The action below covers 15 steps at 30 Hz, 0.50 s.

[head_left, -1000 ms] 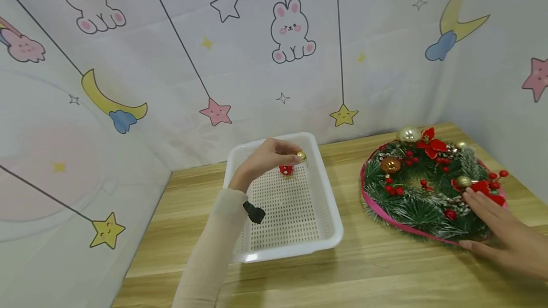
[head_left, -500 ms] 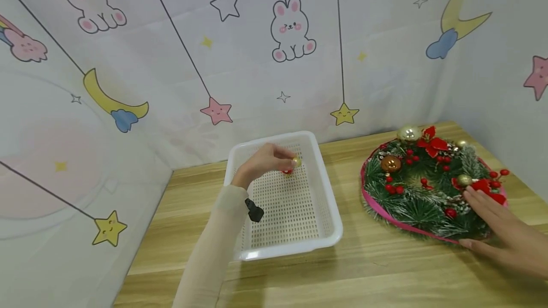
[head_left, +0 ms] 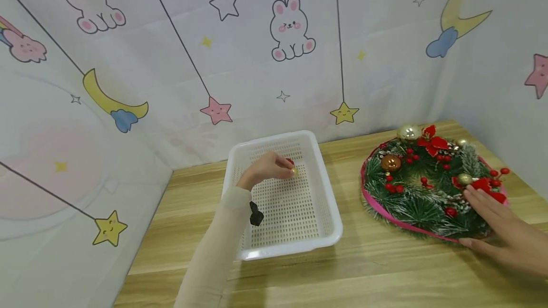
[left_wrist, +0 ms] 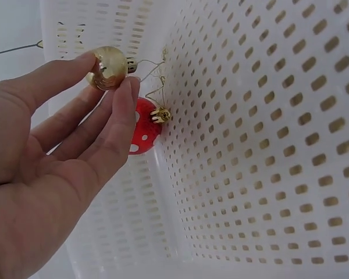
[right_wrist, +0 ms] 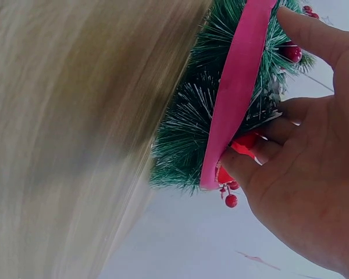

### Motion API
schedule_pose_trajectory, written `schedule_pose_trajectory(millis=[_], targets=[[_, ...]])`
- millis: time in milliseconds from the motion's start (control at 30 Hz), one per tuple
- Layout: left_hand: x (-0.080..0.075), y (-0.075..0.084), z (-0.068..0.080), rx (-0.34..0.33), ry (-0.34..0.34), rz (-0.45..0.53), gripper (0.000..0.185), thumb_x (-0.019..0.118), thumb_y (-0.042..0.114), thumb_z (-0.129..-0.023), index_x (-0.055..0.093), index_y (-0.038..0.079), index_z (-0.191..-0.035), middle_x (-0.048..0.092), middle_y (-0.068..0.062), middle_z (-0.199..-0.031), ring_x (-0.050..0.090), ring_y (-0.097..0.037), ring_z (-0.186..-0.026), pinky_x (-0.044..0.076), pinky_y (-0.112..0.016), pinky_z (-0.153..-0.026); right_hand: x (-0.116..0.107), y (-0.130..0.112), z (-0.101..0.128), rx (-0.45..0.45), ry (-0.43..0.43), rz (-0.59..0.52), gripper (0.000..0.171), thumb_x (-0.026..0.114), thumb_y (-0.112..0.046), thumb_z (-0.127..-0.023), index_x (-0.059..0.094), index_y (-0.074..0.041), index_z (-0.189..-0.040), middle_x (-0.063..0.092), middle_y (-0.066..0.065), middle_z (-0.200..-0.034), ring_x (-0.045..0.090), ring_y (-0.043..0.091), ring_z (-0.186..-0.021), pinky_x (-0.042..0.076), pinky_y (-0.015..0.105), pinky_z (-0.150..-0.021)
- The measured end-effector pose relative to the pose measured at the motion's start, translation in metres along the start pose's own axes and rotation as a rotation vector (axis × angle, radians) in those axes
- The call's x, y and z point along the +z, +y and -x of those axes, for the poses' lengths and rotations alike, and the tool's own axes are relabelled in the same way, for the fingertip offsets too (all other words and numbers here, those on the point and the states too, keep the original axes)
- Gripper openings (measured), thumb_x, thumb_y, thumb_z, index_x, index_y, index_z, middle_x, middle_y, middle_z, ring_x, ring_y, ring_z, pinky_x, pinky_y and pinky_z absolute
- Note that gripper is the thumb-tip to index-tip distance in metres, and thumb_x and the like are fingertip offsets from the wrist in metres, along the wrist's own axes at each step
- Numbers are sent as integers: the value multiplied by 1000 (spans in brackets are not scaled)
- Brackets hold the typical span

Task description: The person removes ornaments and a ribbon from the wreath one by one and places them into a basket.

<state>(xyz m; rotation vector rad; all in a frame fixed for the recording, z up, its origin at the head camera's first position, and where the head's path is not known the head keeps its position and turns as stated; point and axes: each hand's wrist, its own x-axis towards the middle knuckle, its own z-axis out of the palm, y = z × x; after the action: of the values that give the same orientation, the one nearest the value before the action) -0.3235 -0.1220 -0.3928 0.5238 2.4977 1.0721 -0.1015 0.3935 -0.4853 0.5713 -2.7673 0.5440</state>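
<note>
Hands: left hand point(head_left: 266, 170) pinches a gold bauble point(left_wrist: 106, 67) inside the basket point(head_left: 325, 203); right hand point(head_left: 505, 232) rests flat on the wreath point(head_left: 411, 203)

No readable writing anywhere in view.

The pale printed fabric backdrop point(head_left: 239, 61) carries only pictures (bunnies, stars, moons, clouds), with no letters or numbers among them. The white perforated plastic basket point(head_left: 329, 213) bears no label or brand mark that I can make out, and neither the small gold bauble point(left_wrist: 107, 68) nor the red white-dotted bauble point(left_wrist: 145, 132) shows any lettering. The green tinsel wreath with a pink ribbon rim point(head_left: 411, 203) has no tag or sign on it, and the light wooden tabletop point(head_left: 364, 270) is unmarked.
</note>
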Motion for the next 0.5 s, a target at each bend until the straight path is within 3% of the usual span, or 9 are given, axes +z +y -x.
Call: schedule_pose_trajectory(millis=[300, 500], targets=[[9, -3, -5, -48, -10, -142, 24, 80, 22, -91, 82, 10, -112, 78, -7, -113, 63, -17, -94, 55, -33, -87, 1, -2, 1, 33, -41, 5, 122, 88, -18, -84, 1, -5, -169, -8, 21, -176, -27, 2, -158, -27, 46, -126], [14, -5, -7, -26, -30, -204, 23, 81, 20, -91, 82, 8, -110, 79, -7, -105, 63, -14, -85, 55, -28, -78, 1, 0, 1, 17, -30, 9, 124, 89, -17, -82, 1, -6, -169, -8, 19, -177, -26, -4, -156, -27, 42, -126]])
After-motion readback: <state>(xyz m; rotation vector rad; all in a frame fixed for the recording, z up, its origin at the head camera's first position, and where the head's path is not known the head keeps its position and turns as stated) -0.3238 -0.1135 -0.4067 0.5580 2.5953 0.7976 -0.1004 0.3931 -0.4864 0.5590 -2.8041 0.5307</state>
